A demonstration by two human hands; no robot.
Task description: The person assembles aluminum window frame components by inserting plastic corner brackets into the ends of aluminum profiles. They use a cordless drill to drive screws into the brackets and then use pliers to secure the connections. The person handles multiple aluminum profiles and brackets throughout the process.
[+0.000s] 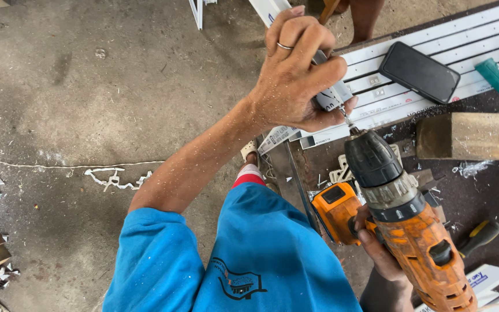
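My left hand (298,72), a ring on one finger, grips a short white plastic profile piece (333,95) and presses it down at the bench's edge. My right hand (376,251) holds an orange cordless drill (411,231) by its handle. The drill's black chuck (371,159) points up and left. Its thin bit (347,118) touches the white piece just below my left thumb. Fine white shavings cover my left forearm and hand.
Long white profiles (463,34) lie across the dark bench with a black phone (420,72) on them. A wooden block (463,136), a teal tool handle (498,81) and a yellow-black screwdriver (480,234) lie nearby. Another person's leg (365,17) stands beyond. The concrete floor holds white scraps (116,179).
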